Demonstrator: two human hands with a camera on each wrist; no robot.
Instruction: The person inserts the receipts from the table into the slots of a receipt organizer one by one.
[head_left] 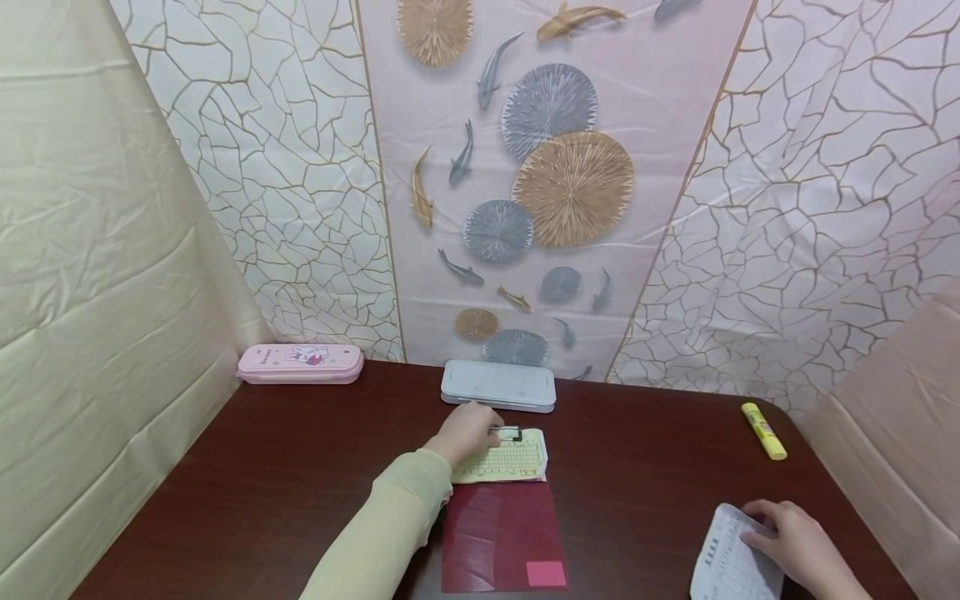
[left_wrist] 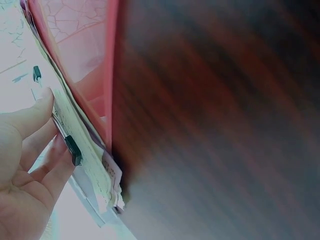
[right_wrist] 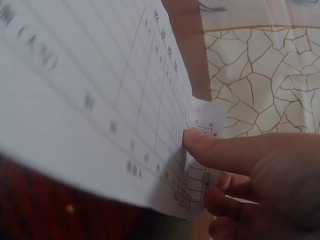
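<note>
My left hand [head_left: 468, 432] is at the top of a pad of yellow printed forms [head_left: 510, 458], its thumb and fingers pinching a metal clip [left_wrist: 60, 125] with black ends. The pad lies over the upper part of a red translucent folder [head_left: 502, 533] with a pink label at its lower corner. In the left wrist view the yellow forms [left_wrist: 82, 135] show edge-on beside the red folder. At the table's right side my right hand [head_left: 802, 542] holds white printed forms [head_left: 735, 558]. The right wrist view shows the thumb pressed on the face of the white forms [right_wrist: 130, 110].
A pale flat case [head_left: 498, 385] stands at the back, just beyond my left hand. A pink pencil case [head_left: 300, 364] lies at the back left, and a yellow glue stick [head_left: 764, 431] at the right. Patterned cloth [head_left: 330, 167] hangs behind the dark table [head_left: 300, 467].
</note>
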